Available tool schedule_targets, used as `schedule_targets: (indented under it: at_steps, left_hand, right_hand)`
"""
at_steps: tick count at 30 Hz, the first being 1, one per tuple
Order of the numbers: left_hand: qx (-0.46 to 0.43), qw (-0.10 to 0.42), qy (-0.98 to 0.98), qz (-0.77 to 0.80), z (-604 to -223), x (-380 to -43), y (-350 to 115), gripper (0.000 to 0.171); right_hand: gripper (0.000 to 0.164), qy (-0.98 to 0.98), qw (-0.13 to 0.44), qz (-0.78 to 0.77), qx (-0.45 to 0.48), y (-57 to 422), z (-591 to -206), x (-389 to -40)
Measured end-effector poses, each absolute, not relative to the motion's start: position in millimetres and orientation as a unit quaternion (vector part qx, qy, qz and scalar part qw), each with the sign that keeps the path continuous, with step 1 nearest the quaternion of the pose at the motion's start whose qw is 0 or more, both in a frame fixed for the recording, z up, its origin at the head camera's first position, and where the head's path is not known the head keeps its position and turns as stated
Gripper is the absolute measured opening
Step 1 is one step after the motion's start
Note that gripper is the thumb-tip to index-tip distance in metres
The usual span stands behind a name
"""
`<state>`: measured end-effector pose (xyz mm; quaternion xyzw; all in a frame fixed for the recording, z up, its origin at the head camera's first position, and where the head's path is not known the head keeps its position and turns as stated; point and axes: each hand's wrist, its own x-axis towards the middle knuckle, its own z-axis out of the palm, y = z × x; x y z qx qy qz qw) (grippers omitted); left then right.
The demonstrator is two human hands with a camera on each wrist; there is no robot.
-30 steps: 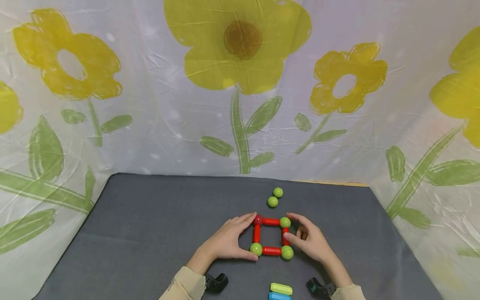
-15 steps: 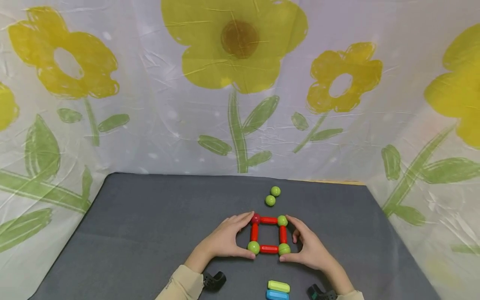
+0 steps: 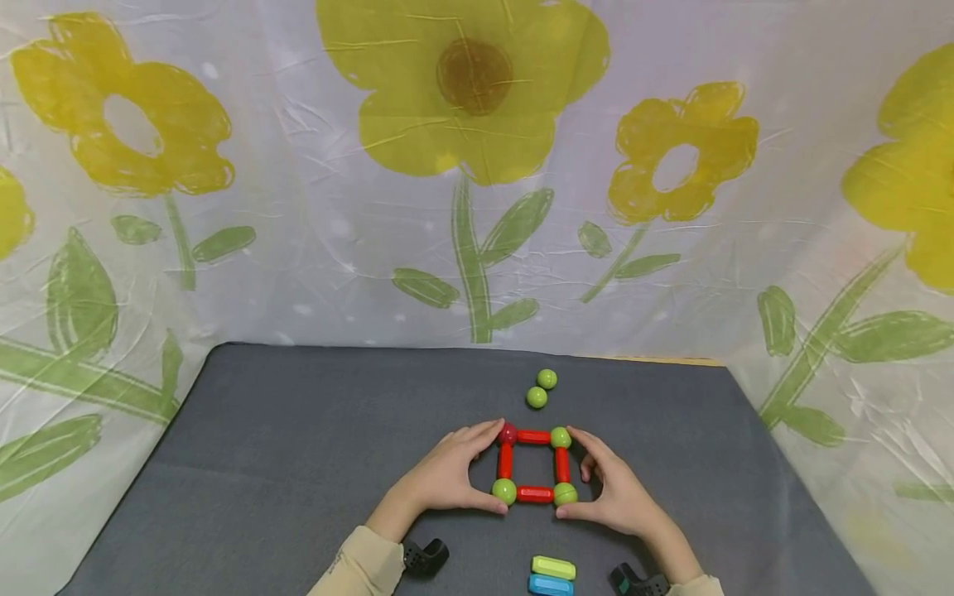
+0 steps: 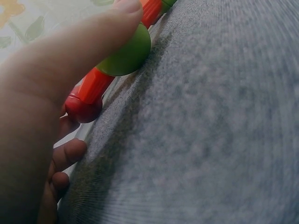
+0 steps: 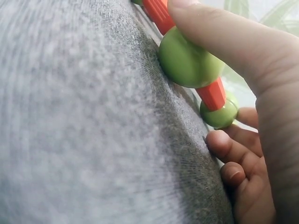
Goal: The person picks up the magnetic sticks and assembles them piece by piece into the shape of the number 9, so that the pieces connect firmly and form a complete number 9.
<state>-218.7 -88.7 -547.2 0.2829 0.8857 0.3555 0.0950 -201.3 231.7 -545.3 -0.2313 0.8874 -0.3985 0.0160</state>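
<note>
A square (image 3: pixel 535 494) of red rods joined by balls lies flat on the dark cloth. Its far-left corner is a red ball (image 3: pixel 508 433); the other corners are green balls. My left hand (image 3: pixel 444 478) grips the left side, forefinger at the red ball and thumb at the near-left green ball (image 4: pixel 127 53). From the right, my right hand (image 3: pixel 617 494) grips the opposite side, thumb at the near-right green ball (image 5: pixel 189 60) and forefinger by the far-right green ball (image 5: pixel 219 112). In both wrist views the thumbs cover part of the near balls.
Two loose green balls (image 3: pixel 537 397) lie beyond the square. Nearer than the square, a yellow-green rod (image 3: pixel 553 568) and a blue rod (image 3: pixel 551 585) lie side by side. Dark cloth (image 3: pixel 313 447) covers the table, with a flower-printed curtain (image 3: pixel 335 273) behind and at the sides.
My right thumb has moved from the right-hand red rod down to the near-right green ball, and the right forefinger stays at the far corner. My left hand keeps its hold.
</note>
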Motion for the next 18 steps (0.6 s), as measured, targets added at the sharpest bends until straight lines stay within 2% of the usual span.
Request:
schedule_targets:
  at_steps: [8, 18]
  left_hand:
    - [0.283, 0.106, 0.886, 0.353, -547.7, -219.8, -88.9, 0.120]
    - [0.289, 0.108, 0.882, 0.357, -549.1, -219.5, -90.5, 0.111]
  right_hand:
    - [0.112, 0.888, 0.014, -0.403, -0.222, 230.6, -546.0, -201.0]
    - [0.112, 0.895, 0.006, -0.402, -0.195, 225.4, -546.7, -199.5]
